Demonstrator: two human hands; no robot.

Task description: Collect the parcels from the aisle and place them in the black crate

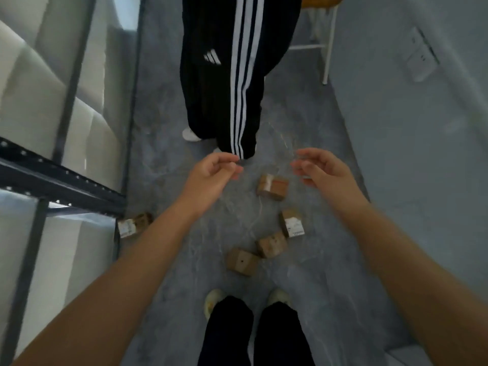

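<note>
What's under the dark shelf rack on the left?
One labelled parcel lies on the floor at the foot of the rack. Anything deeper underneath is covered by the rack.

A grey marbled floor (pixel 330 260) lay underfoot, with a dark metal shelving rack (pixel 60 180) along its left. Ahead stood black track trousers with white side stripes (pixel 224 75) over white shoes (pixel 190 134), near a white-legged stool (pixel 328 48) and a white wall socket (pixel 422 58).

A: Bearing surface?
B: Grey marbled floor (pixel 343 273).
A: Lying on it?
B: One taped parcel (pixel 272 186) between left hand (pixel 211 175) and right hand (pixel 322 170); three parcels (pixel 271 244) nearer the wrists; one labelled parcel (pixel 134 225) outside the left forearm.
</note>
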